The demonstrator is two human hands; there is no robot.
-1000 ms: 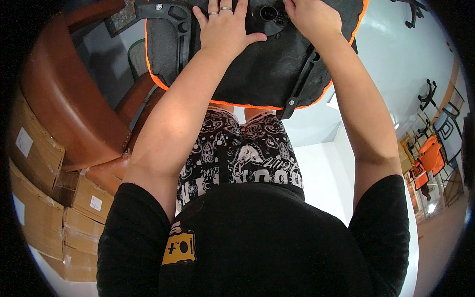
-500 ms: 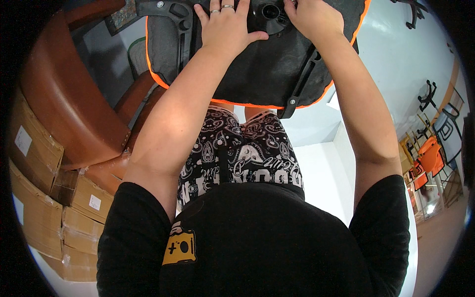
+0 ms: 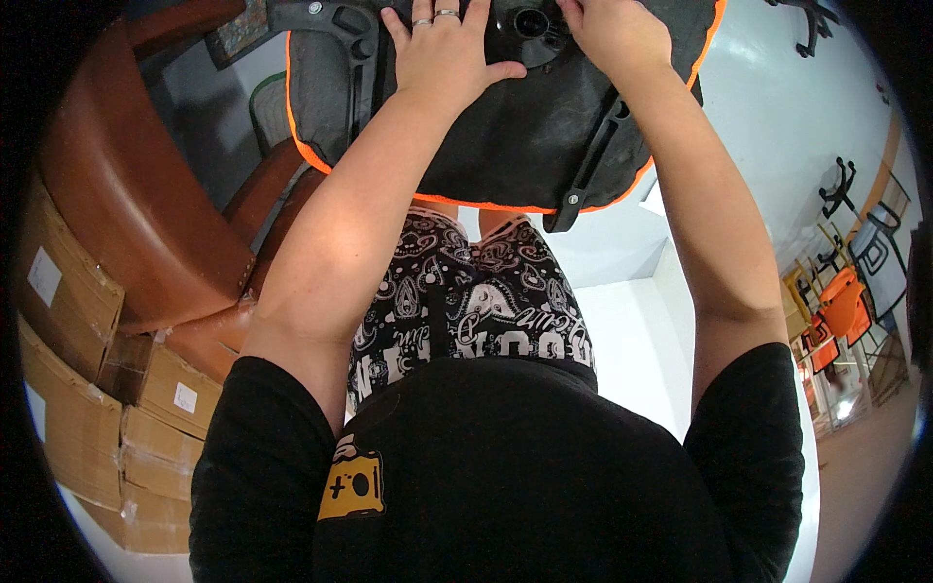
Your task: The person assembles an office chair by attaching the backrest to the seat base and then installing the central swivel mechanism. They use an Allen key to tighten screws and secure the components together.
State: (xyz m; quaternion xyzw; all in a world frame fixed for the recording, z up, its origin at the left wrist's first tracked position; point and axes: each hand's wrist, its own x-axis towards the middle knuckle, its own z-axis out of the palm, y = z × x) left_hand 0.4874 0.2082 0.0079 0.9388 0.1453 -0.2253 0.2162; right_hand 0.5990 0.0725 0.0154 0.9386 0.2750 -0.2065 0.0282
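Both arms (image 3: pixel 335 238) extend, left hand (image 3: pixel 439 58) splayed, right hand (image 3: pixel 620 41) curled.

You have 2 bare hands (image 3: pixel 437 60), 2 rings (image 3: pixel 447 14), 1 orange-edged black pad (image 3: pixel 515 146), 2 black brackets (image 3: pixel 588 155) and 1 round black fitting (image 3: pixel 522 47).

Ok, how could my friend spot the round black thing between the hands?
Look at the orange-edged black chair cushion, up top. The round plastic hub sits between the left hand and right hand. Unlike the long brackets, it has a round, open socket.
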